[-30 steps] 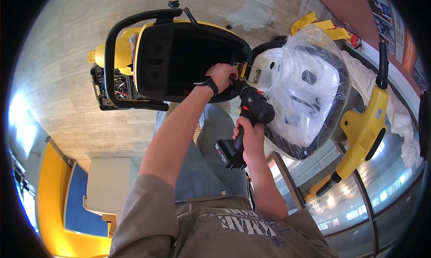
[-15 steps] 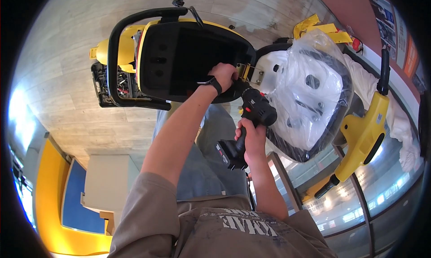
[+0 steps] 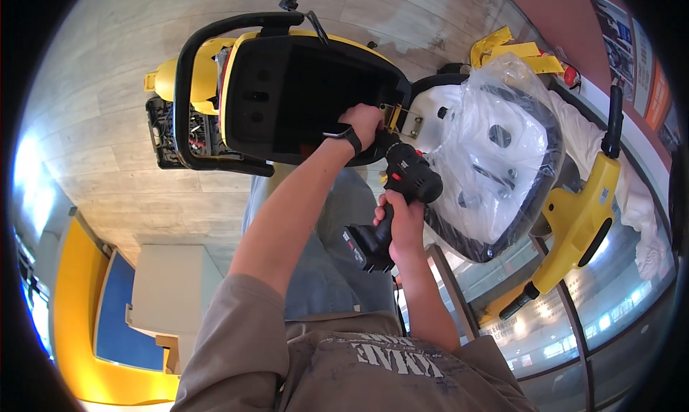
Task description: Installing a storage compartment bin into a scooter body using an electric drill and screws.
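My right hand point(image 3: 404, 222) is wrapped round the grip of a black cordless drill point(image 3: 413, 174), whose battery pack hangs at the lower left. The drill's nose points up and away, at the hinge side of a black-lined, yellow-edged open tub point(image 3: 308, 96). Just beyond the chuck sits a brass-coloured hinge bracket point(image 3: 391, 116). My left hand point(image 3: 364, 125), with a dark watch on its wrist, curls against the tub's inner edge beside this bracket. Its fingertips are hidden. To the right is a plastic-wrapped seat point(image 3: 495, 153) with a white back, joined at the bracket.
A black tubular bar point(image 3: 183, 89) curves round the tub's left end. Behind it lie an open tool case point(image 3: 166, 136) and a yellow part point(image 3: 176, 80). At right stands a yellow handlebar piece point(image 3: 585, 211); yellow parts point(image 3: 502, 47) lie far right. A pale box point(image 3: 172, 283) is lower left.
The view has shifted slightly. Both hands and the drill hold nearly the same place at the bracket; my left hand has moved a little to the right.
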A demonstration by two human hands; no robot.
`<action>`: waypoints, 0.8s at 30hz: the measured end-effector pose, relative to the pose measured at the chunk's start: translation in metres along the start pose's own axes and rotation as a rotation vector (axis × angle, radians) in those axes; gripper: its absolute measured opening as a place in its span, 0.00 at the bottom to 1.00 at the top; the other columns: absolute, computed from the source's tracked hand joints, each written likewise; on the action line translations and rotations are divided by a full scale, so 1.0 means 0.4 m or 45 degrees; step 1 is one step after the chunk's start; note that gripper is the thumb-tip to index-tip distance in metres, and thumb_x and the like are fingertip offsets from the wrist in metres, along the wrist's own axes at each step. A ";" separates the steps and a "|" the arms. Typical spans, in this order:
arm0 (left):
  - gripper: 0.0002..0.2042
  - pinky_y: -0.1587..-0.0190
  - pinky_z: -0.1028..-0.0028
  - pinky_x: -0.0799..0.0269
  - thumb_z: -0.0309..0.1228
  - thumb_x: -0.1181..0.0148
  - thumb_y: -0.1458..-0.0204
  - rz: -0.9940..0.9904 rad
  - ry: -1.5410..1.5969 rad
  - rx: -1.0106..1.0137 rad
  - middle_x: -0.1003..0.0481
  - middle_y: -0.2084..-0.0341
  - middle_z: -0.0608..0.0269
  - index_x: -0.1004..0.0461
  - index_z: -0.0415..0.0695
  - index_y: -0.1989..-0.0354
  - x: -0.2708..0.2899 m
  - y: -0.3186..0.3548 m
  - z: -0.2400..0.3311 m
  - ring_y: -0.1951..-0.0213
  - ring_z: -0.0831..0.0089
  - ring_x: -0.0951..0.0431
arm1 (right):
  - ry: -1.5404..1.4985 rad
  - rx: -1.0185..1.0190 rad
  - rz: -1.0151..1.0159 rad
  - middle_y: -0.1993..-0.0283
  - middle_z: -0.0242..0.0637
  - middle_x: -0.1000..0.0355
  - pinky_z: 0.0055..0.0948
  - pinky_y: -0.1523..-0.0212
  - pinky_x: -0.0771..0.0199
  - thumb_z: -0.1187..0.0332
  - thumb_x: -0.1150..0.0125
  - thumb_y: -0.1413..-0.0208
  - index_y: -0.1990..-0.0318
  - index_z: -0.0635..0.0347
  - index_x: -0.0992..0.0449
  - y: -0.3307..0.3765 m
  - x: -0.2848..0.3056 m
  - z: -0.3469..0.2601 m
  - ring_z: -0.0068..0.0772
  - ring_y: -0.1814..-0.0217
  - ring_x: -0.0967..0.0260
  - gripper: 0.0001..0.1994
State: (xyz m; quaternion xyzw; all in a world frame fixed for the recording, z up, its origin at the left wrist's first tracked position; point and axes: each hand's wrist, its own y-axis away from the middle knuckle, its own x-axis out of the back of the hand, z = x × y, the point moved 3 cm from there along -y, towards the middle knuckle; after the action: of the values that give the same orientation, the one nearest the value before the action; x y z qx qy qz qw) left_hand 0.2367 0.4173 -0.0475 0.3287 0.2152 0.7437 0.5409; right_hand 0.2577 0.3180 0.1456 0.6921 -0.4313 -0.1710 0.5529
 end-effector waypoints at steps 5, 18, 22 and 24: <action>0.10 0.56 0.61 0.23 0.21 0.41 0.55 0.007 -0.004 0.015 0.20 0.66 0.54 0.17 0.50 0.67 -0.005 0.007 0.016 0.60 0.55 0.19 | 0.019 0.011 0.010 0.75 0.31 0.34 0.26 0.78 0.33 0.71 0.43 0.44 0.68 0.60 0.32 -0.003 0.000 0.000 0.22 0.79 0.36 0.05; 0.09 0.56 0.64 0.22 0.21 0.35 0.62 0.146 0.294 0.098 0.19 0.69 0.55 0.16 0.46 0.69 -0.029 0.004 -0.036 0.63 0.59 0.18 | -0.044 0.002 0.072 0.74 0.32 0.34 0.27 0.78 0.33 0.70 0.43 0.44 0.68 0.61 0.32 0.002 -0.002 -0.002 0.24 0.79 0.35 0.06; 0.10 0.56 0.65 0.22 0.21 0.35 0.62 0.163 0.306 0.094 0.19 0.69 0.55 0.17 0.46 0.69 -0.027 0.001 -0.036 0.63 0.59 0.18 | -0.045 -0.011 0.040 0.74 0.32 0.34 0.26 0.78 0.33 0.71 0.43 0.44 0.68 0.61 0.32 -0.002 0.002 -0.001 0.24 0.79 0.35 0.05; 0.10 0.56 0.65 0.22 0.21 0.35 0.62 0.129 0.282 0.101 0.18 0.69 0.56 0.16 0.46 0.69 -0.031 -0.002 -0.038 0.63 0.59 0.18 | -0.061 -0.017 0.050 0.74 0.32 0.34 0.26 0.78 0.33 0.71 0.43 0.44 0.67 0.61 0.32 -0.002 0.000 0.000 0.23 0.79 0.35 0.06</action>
State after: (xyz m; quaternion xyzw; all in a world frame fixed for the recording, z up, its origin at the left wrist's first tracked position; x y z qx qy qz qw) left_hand 0.2287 0.4063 -0.0618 0.2762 0.2860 0.7928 0.4619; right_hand 0.2579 0.3181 0.1450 0.6755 -0.4566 -0.1796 0.5504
